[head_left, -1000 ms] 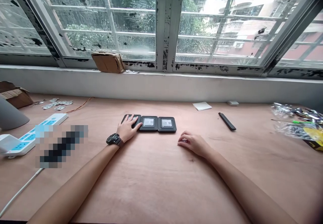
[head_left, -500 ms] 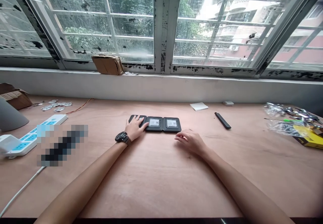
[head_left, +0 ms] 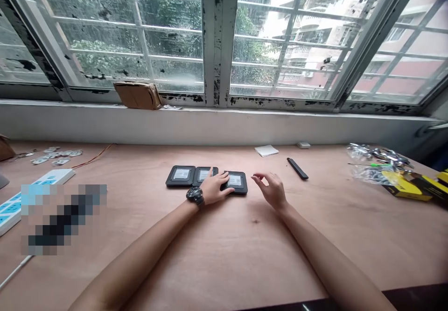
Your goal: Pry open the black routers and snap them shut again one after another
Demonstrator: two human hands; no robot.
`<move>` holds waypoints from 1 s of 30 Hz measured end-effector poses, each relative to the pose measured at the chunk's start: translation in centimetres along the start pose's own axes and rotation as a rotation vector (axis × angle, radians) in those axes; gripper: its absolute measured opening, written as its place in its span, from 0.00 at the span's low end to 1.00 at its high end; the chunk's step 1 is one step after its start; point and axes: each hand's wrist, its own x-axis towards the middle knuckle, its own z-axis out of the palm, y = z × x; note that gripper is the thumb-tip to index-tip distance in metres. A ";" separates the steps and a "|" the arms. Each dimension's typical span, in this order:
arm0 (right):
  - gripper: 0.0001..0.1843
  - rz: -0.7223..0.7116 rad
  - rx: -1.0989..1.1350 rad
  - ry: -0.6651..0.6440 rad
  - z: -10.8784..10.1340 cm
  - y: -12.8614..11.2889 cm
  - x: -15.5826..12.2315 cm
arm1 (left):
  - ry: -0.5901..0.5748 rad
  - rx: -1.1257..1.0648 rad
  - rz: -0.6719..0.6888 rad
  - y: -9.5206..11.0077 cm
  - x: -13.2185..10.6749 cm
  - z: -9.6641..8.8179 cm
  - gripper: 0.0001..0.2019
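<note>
Three flat black square cases with white labels lie in a row on the wooden table. The left case [head_left: 180, 175] and the middle case [head_left: 202, 175] sit side by side, and part of the middle one is hidden by my left hand [head_left: 216, 187]. That hand has its fingers spread, with fingertips resting on the left edge of the right case [head_left: 237, 181], which sits slightly nearer to me than the others. Just right of it, my right hand [head_left: 272, 189] hovers with thumb and fingertips curled together. Whatever they pinch, if anything, is too small to make out.
A black bar-shaped object [head_left: 297, 168] and a white pad [head_left: 266, 151] lie beyond my right hand. Yellow-and-black boxes [head_left: 408, 187] and plastic bags [head_left: 371, 173] are at the right. A white power strip [head_left: 59, 176] and cable stand left, beside a blurred-out patch.
My left hand has moved right from the left case to the right case, which now sits nearer me. My right hand has moved slightly right of the cases. The view has shifted right.
</note>
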 end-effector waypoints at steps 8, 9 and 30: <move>0.09 0.025 0.024 -0.023 0.1 0.2 -0.1 | 0.125 -0.014 0.139 3.5 -10.1 -2.0 0.28; 0.09 0.021 0.031 -0.039 0.3 -0.1 -0.2 | 0.149 -0.009 0.141 3.6 -10.9 -2.2 0.28; 0.15 0.203 0.190 -0.157 0.8 -2.1 -0.1 | 0.101 -0.239 0.132 -0.7 -11.8 -3.0 0.22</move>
